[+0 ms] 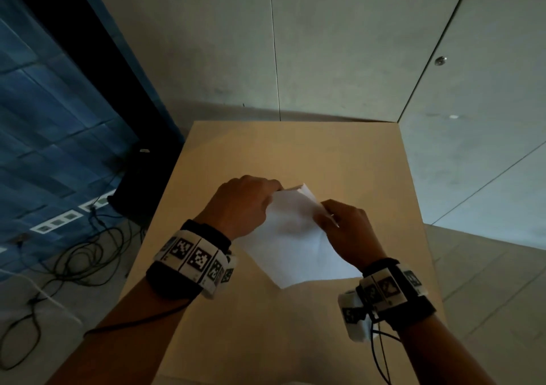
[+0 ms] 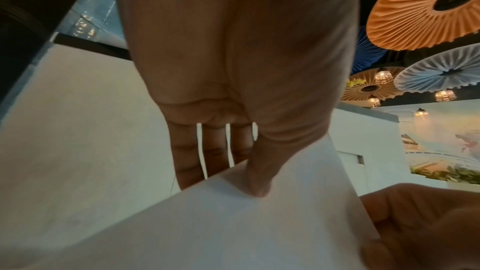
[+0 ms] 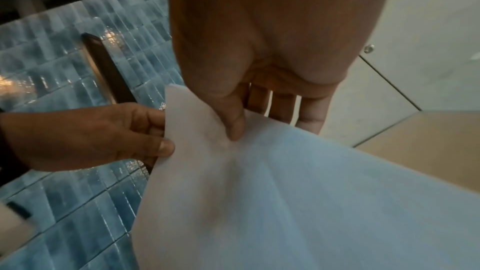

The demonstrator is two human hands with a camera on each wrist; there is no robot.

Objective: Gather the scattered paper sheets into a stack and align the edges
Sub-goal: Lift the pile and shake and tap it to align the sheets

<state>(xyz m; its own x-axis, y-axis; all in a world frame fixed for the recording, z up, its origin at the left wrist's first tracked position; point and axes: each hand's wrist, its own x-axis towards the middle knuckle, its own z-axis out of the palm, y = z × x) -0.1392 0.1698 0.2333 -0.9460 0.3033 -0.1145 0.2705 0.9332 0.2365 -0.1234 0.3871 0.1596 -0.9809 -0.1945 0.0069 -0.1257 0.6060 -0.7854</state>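
Note:
A stack of white paper sheets (image 1: 292, 237) is lifted above the tan table (image 1: 295, 154), tilted with its near corner low. My left hand (image 1: 245, 204) pinches the stack's upper left edge, thumb on top and fingers underneath, as the left wrist view shows on the sheets (image 2: 233, 223). My right hand (image 1: 345, 231) pinches the upper right edge the same way; in the right wrist view its thumb (image 3: 233, 126) presses into the paper (image 3: 285, 202), which creases below it. The left hand (image 3: 91, 137) shows there too. How well the edges line up is not visible.
The square table has a free top around the sheets. A grey panelled wall (image 1: 354, 45) stands behind it. Left of the table are a blue tiled surface (image 1: 44, 118), a dark box (image 1: 139, 183) and loose cables (image 1: 74, 260) on the floor.

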